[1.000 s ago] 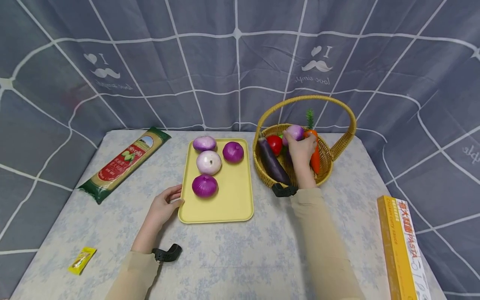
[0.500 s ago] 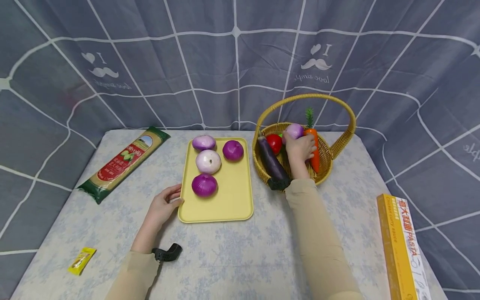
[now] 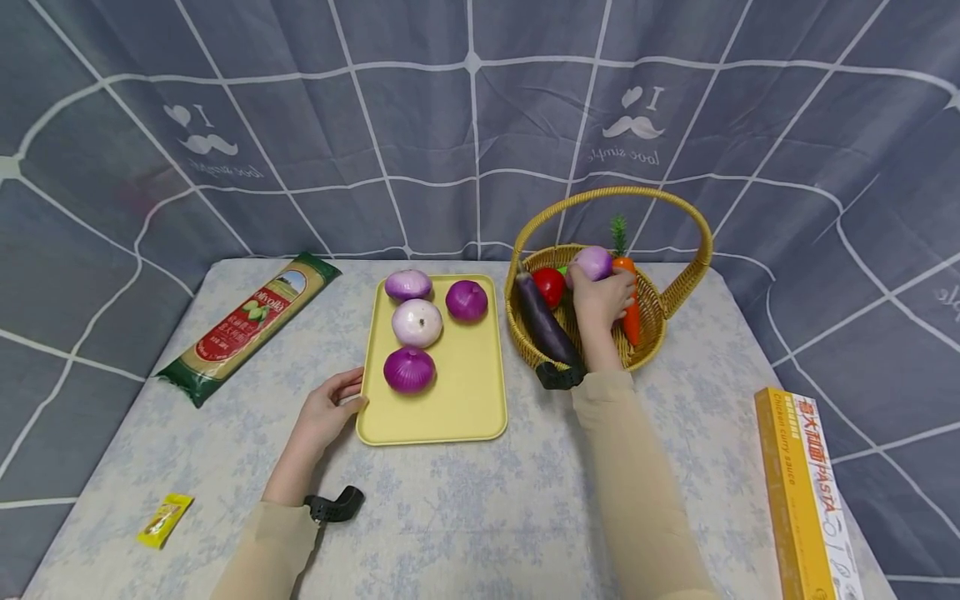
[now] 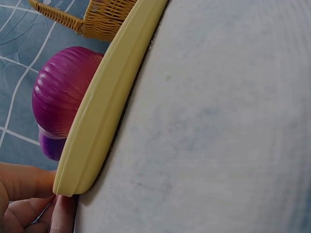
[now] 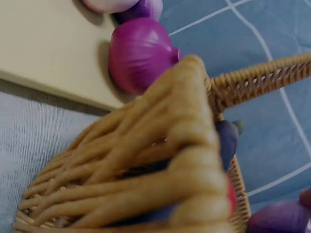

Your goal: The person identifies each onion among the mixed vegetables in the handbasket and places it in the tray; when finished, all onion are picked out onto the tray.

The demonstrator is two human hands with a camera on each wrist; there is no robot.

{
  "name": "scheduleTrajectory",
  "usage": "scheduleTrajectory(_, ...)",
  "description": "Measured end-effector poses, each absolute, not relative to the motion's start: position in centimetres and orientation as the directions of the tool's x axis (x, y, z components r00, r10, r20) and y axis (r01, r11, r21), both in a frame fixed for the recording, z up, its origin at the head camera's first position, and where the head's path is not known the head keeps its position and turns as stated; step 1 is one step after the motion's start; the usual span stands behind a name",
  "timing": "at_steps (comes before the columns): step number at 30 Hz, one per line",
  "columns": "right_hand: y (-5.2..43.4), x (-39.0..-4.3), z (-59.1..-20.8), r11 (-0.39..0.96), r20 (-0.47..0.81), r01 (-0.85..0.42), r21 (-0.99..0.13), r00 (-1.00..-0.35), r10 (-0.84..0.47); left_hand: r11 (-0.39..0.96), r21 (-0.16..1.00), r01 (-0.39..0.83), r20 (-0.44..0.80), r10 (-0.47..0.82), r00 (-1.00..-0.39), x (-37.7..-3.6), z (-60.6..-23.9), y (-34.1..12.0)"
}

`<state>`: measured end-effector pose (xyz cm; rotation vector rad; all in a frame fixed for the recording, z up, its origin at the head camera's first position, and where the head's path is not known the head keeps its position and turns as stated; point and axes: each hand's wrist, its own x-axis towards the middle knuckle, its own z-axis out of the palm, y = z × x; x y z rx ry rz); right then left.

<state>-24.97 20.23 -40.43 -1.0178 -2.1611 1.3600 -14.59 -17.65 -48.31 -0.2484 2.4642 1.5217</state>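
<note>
My right hand [image 3: 602,302] reaches into a wicker basket [image 3: 651,348] and grips a light purple onion [image 3: 594,261] among the vegetables. Around it in the basket lie an eggplant [image 3: 546,321], a red tomato [image 3: 550,286] and a carrot [image 3: 632,317] with a green top. In the right wrist view the basket's woven wall [image 5: 146,165] hides most of this hand, and the onion [image 5: 279,217] shows at the lower right. My left hand [image 3: 324,414] pinches the left edge of a yellow tray [image 3: 465,417], seen close in the left wrist view with fingers [image 4: 26,180] at its corner.
On the tray sit several onions: a cut one [image 3: 408,285], a whitish one [image 3: 417,323] and purple ones [image 3: 409,370]. A pasta bag [image 3: 251,325] lies at the left, a small yellow packet [image 3: 165,520] front left, a pasta box [image 3: 806,492] right. The basket's handle [image 3: 615,192] arches overhead.
The right hand and the onion it grips have shifted slightly within the basket, first a little left, then back right. The left hand and the tray stay in place.
</note>
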Motion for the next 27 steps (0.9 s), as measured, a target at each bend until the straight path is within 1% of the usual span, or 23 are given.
scheduleTrajectory(5,20.0,-24.0,-40.1,0.174,-0.023,0.215,-0.961,-0.690,0.723,0.451,0.853,-0.263,-0.284,-0.022,-0.959,-14.6,-48.4,-17.6)
scheduleTrajectory(9,19.6,-23.0,-39.8,0.140,0.003,0.137,-0.981,-0.707,0.708,0.453,0.853,-0.259,-0.281,-0.021,-0.960,-14.6,-48.3,-17.6)
scheduleTrajectory(13,19.0,-21.7,-39.5,0.130,0.020,0.096,-0.987,-0.727,0.686,0.462,0.849,-0.258,-0.279,-0.024,-0.960,-14.6,-48.3,-17.6)
scheduleTrajectory(19,17.9,-19.3,-39.2,0.132,0.016,0.088,-0.987,-0.771,0.637,0.461,0.850,-0.257,-0.277,-0.026,-0.961,-14.6,-48.3,-17.6)
scheduleTrajectory(27,15.6,-16.6,-39.0,0.124,0.058,0.012,-0.992,-0.834,0.549,0.459,0.855,-0.242,-0.271,-0.003,-0.963,-14.6,-48.3,-17.8)
